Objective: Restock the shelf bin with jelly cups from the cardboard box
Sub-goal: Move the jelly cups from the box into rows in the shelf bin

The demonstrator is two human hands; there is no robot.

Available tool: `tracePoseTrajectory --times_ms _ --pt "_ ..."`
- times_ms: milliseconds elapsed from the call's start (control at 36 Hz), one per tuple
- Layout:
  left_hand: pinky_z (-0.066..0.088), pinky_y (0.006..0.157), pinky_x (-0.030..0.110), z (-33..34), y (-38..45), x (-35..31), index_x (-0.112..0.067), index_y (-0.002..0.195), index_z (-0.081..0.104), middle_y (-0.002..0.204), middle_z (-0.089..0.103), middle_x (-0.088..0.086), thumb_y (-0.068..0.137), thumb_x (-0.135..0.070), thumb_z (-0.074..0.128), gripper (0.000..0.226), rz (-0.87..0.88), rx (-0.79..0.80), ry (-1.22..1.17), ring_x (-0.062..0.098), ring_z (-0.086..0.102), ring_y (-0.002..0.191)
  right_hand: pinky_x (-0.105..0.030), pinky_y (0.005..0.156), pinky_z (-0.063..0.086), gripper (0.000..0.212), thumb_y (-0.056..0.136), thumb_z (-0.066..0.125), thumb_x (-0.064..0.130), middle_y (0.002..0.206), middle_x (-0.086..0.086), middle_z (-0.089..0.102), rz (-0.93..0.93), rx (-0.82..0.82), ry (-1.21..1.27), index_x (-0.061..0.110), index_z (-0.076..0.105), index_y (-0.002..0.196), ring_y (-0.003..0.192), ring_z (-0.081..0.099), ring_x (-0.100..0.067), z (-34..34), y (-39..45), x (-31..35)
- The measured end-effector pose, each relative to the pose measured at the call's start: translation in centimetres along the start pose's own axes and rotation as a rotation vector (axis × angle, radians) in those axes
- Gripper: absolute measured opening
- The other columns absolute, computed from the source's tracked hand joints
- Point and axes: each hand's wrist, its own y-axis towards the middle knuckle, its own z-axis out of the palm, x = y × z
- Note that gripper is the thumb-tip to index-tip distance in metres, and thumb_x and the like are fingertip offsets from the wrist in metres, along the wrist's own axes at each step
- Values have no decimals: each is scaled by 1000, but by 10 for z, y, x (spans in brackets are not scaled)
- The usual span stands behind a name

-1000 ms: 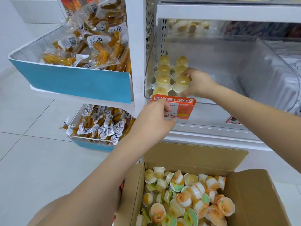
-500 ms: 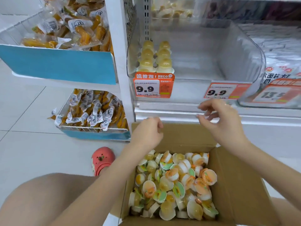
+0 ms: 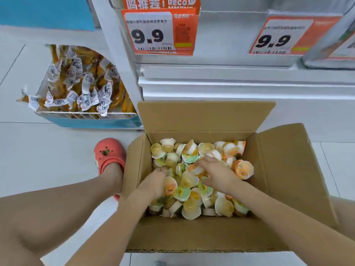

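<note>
Head view: both hands have come down from the shelf into the cardboard box (image 3: 201,235). A second ago the right hand was setting a cup in the shelf bin and the left hand was near the price tag; half a second ago both hung above the open box with nothing in them. Now the camera has tipped down too, so the shelf bin is out of the picture and only the two orange price tags (image 3: 159,29) under it show at the top.

The left hand (image 3: 153,184) lies among the jelly cups (image 3: 192,206) at the left side of the box, its fingers curled down into the heap. Its grip seems to be closing on a cup, but the fingertips are buried and I cannot tell if it holds one. The right hand (image 3: 217,174) rests on the middle of the heap, fingers bent over an orange-lidded cup; whether this grip is already clenched on it I cannot tell either.

I judge that a new round of picking begins: one placing is finished, the box is still quite full, and many trips remain. The cups lie loose and tilted in all directions, so they may slip or need turning.

Beside the box stands a foot in a red clog (image 3: 109,156), and further left a wire basket of packed snacks (image 3: 76,87).
</note>
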Motion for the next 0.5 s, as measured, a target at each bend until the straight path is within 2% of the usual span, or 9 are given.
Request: tracePoseTrajectory --times_ms 83,167,250,306,389,444,500 --pt "45 95 37 14 10 -2 -13 134 37 131 44 11 71 -27 78 76 -22 56 -27 28 51 115 -36 84 50 71 80 73 28 135 -3 40 115 -57 43 23 35 140 118 48 -23 2 9 -1" --pt "45 95 40 28 19 -2 -13 136 34 133 38 14 70 -30 78 81 -21 94 -31 32 46 119 -39 80 52 73 79 71 39 135 -4 40 213 -78 50 22 34 139 118 50 -23 3 15 3" --pt "38 102 46 37 25 0 -19 140 28 137 32 12 73 -29 76 83 -26 116 -11 38 31 128 -38 79 52 74 78 70 46 136 -4 39 219 -33 -62 22 34 138 125 43 -23 7 22 10" --pt "37 103 47 38 29 3 -23 140 30 136 33 11 72 -29 77 83 -32 110 -29 38 30 128 -37 84 49 79 76 71 51 138 -4 38 230 -7 -112 22 33 139 132 36 -23 8 28 14" --pt "41 100 41 37 35 10 -29 133 39 127 46 9 65 -34 77 79 -11 88 -116 33 39 123 -40 95 44 86 71 70 60 139 -6 35 231 31 -131 24 33 140 136 27 -26 8 32 19" --pt "44 93 34 33 38 13 -25 128 45 119 52 6 69 -28 70 65 -40 6 -260 29 44 118 -41 100 39 83 73 65 65 140 -6 35 220 22 -110 27 35 140 137 26 -27 9 34 21" --pt "44 88 27 27 43 13 -17 127 49 116 54 6 74 -16 64 56 -36 -124 -368 25 48 115 -39 92 44 72 78 60 64 136 -3 41 232 -62 -27 26 41 136 130 37 -26 10 36 20"
